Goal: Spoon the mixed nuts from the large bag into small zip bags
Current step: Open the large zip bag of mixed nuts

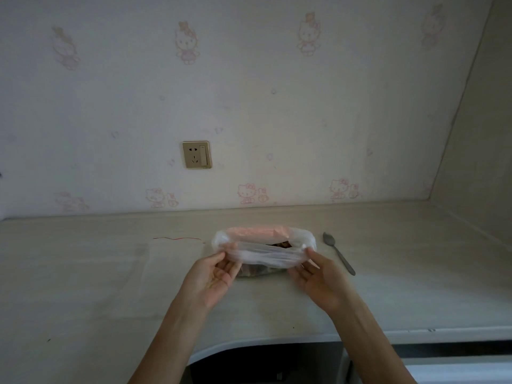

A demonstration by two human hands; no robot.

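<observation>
Fingers (225, 263) of the left hand (212, 278) are curled onto the left end of the large bag's rim, which is pinched against the thumb; the palm is turned upward. Fingers (300, 270) of the right hand (318, 278) are likewise closed on the right end of the same rim, so that the near edge of the mouth is drawn taut between the two hands.

Large bag (263, 245): clear plastic with a pinkish tint at the far side, set on the bench (388, 286) near its middle, mouth held open. Mixed nuts (281, 244) are seen as a dark mass through the opening and again under the stretched film at the base.

Spoon (338, 252): metal, laid flat on the bench just right of the bag, bowl toward the wall, handle toward the front edge; it is touched by neither hand.

Small zip bags (169, 273): clear, with a red closure line along the far edge, laid flat left of the large bag; how many are stacked cannot be told.

Wall socket (197, 154): brass-coloured, mounted on the patterned wallpaper (277, 106) behind the bench.
</observation>
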